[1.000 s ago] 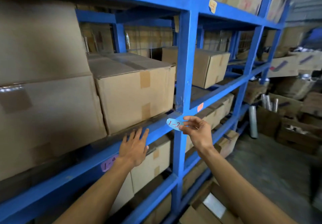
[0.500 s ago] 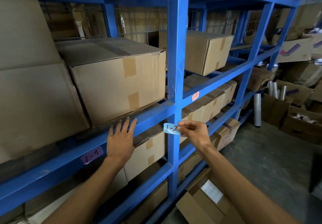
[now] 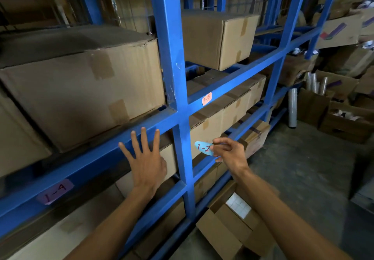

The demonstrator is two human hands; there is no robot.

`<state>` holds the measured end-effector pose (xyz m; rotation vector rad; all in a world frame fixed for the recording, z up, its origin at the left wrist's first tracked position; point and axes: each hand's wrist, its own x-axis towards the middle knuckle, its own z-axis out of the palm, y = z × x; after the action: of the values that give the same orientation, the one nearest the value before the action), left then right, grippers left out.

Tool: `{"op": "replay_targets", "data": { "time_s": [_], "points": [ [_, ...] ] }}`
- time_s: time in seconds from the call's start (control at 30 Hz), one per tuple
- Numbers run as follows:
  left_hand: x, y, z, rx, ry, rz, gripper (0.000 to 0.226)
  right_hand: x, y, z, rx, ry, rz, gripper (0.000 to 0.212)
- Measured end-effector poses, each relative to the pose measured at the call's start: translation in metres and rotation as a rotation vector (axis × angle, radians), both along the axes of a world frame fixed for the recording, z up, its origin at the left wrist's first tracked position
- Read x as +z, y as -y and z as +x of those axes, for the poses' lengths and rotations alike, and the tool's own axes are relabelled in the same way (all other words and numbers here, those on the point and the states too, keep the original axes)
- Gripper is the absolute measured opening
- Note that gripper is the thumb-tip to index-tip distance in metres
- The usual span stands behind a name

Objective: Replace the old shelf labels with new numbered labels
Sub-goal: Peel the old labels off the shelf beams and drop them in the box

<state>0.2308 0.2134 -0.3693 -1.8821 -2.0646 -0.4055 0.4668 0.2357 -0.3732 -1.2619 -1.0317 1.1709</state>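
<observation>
Fingertips of our right hand [image 3: 228, 154] pinch a light-blue paper label marked 1-2 [image 3: 203, 148]; our left hand [image 3: 145, 158] rests spread flat on the blue steel shelf beam [image 3: 85, 170].

A light blue label [image 3: 204, 148] marked "1-2" in red hangs just right of the blue upright, seemingly off the metal. A purple "1-4" label [image 3: 55, 191] and an orange "1-5" label [image 3: 206, 98] stick flat on the shelf beams.
</observation>
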Motion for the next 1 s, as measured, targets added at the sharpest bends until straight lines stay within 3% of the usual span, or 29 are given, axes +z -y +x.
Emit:
{"op": "replay_targets", "data": {
  "time_s": [0.13,0.3,0.4,0.77,1.0],
  "points": [
    [-0.021,-0.033,0.035,-0.226,-0.045,-0.024,0.09,-0.019,-0.023,0.022,-0.06,-0.025,-0.039,0.012],
    [-0.065,-0.087,0.07,-0.422,-0.013,-0.227,0.064,-0.054,-0.053,0.048,-0.163,-0.031,-0.129,0.012],
    [-0.097,-0.116,0.085,-0.509,-0.007,-0.308,0.06,-0.084,-0.066,0.065,-0.215,-0.043,-0.2,0.014],
    [-0.248,-0.201,0.146,-0.579,0.036,-0.676,0.07,-0.256,-0.094,0.129,-0.476,0.056,-0.488,0.026],
    [-0.348,-0.265,0.165,-0.574,-0.031,-0.743,0.079,-0.385,-0.116,0.165,-0.501,0.146,-0.614,0.026]
  ]
}}
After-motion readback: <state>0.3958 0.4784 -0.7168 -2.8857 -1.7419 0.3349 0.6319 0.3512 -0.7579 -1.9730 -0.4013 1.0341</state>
